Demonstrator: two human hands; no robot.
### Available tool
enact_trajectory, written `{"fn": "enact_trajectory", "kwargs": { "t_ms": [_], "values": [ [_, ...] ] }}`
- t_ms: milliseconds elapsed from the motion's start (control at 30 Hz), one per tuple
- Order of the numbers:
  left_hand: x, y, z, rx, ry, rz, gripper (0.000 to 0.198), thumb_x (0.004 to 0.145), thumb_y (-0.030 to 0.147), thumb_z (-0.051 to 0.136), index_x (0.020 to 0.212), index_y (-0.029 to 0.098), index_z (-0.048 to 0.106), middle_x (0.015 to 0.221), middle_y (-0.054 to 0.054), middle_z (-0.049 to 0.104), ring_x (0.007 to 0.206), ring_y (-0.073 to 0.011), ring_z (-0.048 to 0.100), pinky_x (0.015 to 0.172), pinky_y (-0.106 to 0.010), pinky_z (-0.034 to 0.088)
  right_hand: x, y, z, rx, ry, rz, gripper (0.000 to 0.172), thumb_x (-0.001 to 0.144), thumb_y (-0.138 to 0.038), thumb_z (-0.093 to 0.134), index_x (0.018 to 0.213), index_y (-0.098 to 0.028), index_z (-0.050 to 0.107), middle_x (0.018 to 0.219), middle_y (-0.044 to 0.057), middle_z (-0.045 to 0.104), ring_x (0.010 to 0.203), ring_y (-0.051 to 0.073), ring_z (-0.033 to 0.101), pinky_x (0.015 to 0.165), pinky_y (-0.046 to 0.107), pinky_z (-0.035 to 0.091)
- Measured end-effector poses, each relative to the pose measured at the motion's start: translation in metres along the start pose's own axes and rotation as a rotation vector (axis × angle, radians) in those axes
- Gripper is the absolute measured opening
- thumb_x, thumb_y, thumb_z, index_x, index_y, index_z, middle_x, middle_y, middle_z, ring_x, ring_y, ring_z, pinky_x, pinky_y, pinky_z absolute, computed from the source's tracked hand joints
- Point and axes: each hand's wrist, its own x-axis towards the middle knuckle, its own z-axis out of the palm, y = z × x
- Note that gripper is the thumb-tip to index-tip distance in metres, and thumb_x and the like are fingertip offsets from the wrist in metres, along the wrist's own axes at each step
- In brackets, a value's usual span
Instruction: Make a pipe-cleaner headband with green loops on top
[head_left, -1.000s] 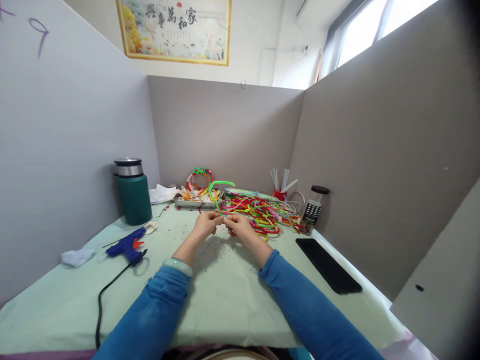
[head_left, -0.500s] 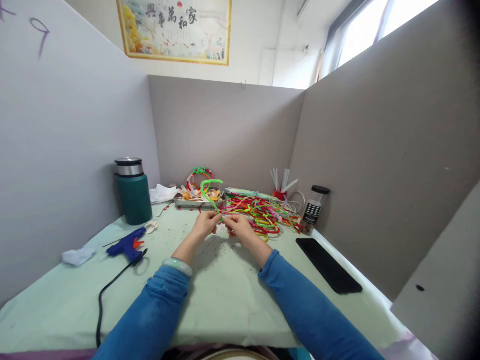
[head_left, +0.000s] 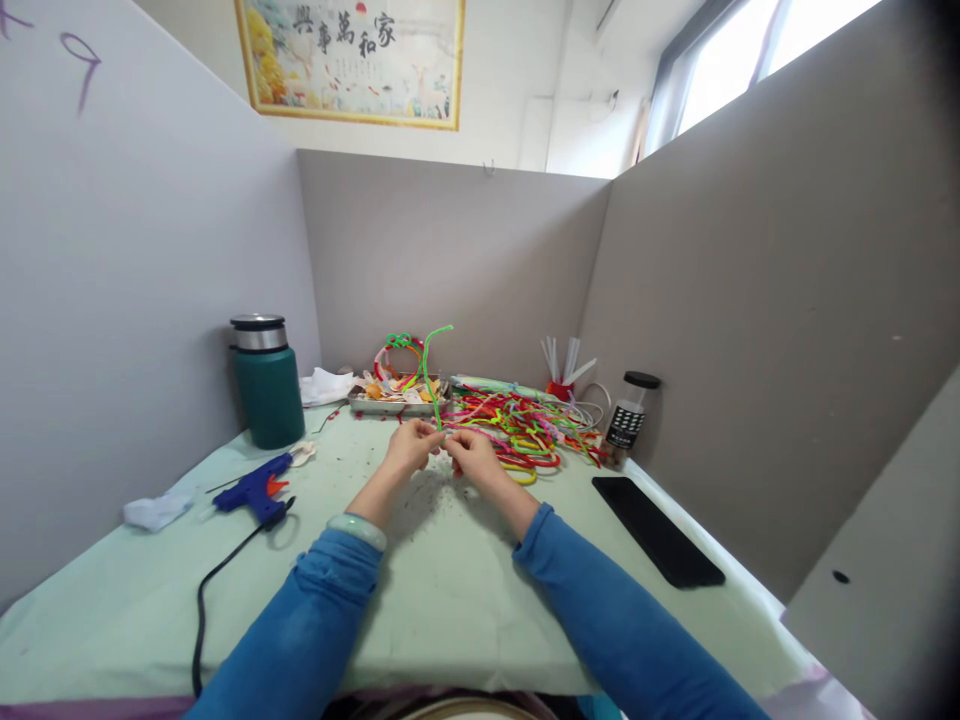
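A bright green pipe cleaner (head_left: 428, 378) rises from between my fingertips, its top end bent over to the right. My left hand (head_left: 409, 448) pinches its lower end. Fingertip to fingertip with it, my right hand (head_left: 474, 457) is also closed on the green pipe cleaner; the part inside the fingers is hidden. Just behind my hands lies a tangled heap of coloured pipe cleaners (head_left: 525, 425). Left of the heap, a metal tray (head_left: 382, 408) holds small orange and white pieces, with a ring of bent pipe cleaners (head_left: 379, 362) standing at it.
On the left are a green flask (head_left: 268, 398), a blue glue gun (head_left: 253, 490) with its black cord, and crumpled tissue (head_left: 157, 512). On the right stand a black-lidded jar (head_left: 627, 425), a red holder (head_left: 559, 390) with glue sticks, and a flat black slab (head_left: 658, 530). Partitions enclose three sides.
The green pipe cleaner has swung more upright and its hooked top has opened out, now pointing right. My hands have shifted only slightly and still grip it.
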Motion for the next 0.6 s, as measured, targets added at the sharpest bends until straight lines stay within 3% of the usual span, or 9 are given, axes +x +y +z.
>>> {"fn": "enact_trajectory", "kwargs": {
  "t_ms": [200, 400, 600],
  "values": [
    [-0.0003, -0.0012, 0.0016, 0.201, 0.067, 0.122, 0.013, 0.073, 0.029, 0.056, 0.074, 0.016, 0.056, 0.056, 0.002, 0.060, 0.035, -0.0063, 0.043, 0.041, -0.019, 0.031, -0.0006, -0.0008, 0.0004, 0.076, -0.016, 0.061, 0.015, 0.068, -0.031, 0.056, 0.064, -0.017, 0.053, 0.047, -0.005, 0.046, 0.042, 0.008, 0.043, 0.039, 0.019, 0.037],
    [-0.0065, 0.0015, 0.0024, 0.411, 0.140, 0.369, 0.013, 0.075, 0.022, 0.055, 0.084, 0.019, 0.064, 0.074, -0.003, 0.068, 0.065, -0.0142, 0.059, 0.059, -0.023, 0.039, 0.0014, 0.0004, -0.0044, 0.168, 0.003, 0.095, 0.016, 0.066, -0.032, 0.058, 0.061, -0.017, 0.051, 0.047, -0.006, 0.044, 0.042, 0.007, 0.042, 0.040, 0.020, 0.037],
    [-0.0061, -0.0024, 0.0039, 0.514, 0.138, 0.568, 0.016, 0.076, 0.015, 0.054, 0.083, 0.019, 0.068, 0.084, -0.005, 0.068, 0.079, -0.0172, 0.061, 0.072, -0.027, 0.043, 0.0022, 0.0007, -0.0066, 0.232, 0.015, 0.107, 0.014, 0.063, -0.029, 0.059, 0.063, -0.017, 0.052, 0.051, -0.005, 0.046, 0.045, 0.008, 0.042, 0.041, 0.020, 0.037]
  ]
}}
